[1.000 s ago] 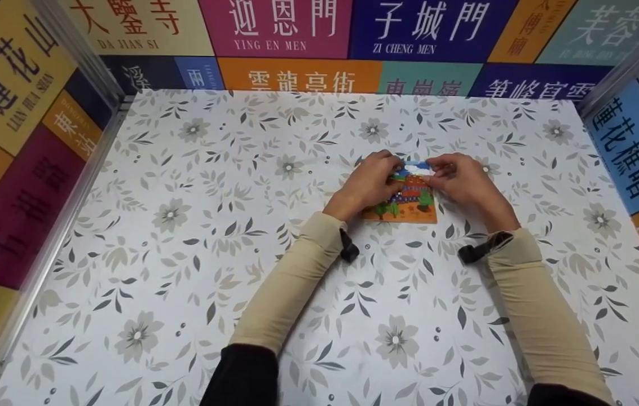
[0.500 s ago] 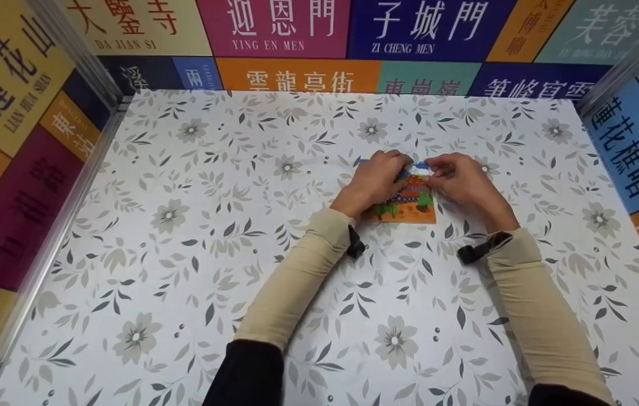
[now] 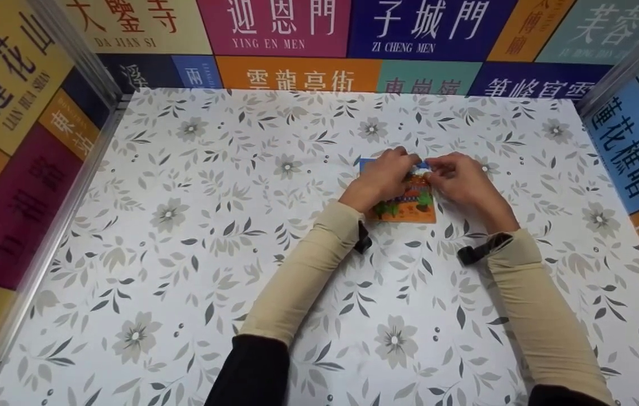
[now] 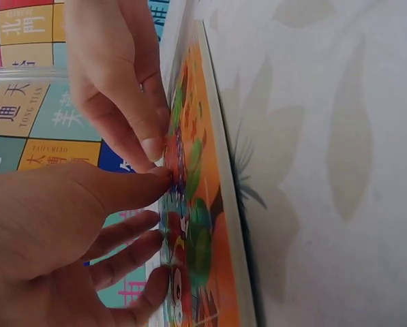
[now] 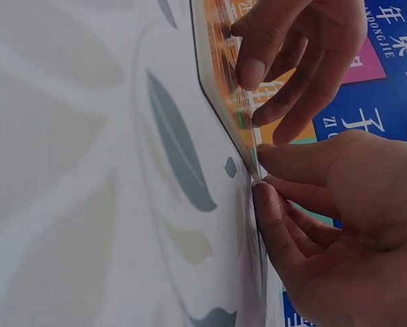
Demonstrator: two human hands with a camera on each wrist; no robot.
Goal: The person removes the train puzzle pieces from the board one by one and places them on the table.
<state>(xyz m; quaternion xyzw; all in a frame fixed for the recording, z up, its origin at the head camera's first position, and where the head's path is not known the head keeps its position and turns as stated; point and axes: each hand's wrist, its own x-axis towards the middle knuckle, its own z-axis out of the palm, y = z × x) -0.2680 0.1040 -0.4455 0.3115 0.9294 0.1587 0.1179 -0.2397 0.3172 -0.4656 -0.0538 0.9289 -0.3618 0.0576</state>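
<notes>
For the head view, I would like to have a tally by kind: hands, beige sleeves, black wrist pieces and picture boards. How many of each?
Hands: 2 (left hand, right hand)
Beige sleeves: 2 (left sleeve, right sleeve)
Black wrist pieces: 2 (left piece, right piece)
Picture board: 1
Total: 7

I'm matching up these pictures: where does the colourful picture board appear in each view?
Head: the picture board, right of centre, partly hidden by the left hand.
Left wrist: the board, foreshortened, slanting from upper centre to the bottom edge.
Right wrist: the board, top centre, narrowing toward the middle.
Shared landmark: flower-patterned tabletop.
</notes>
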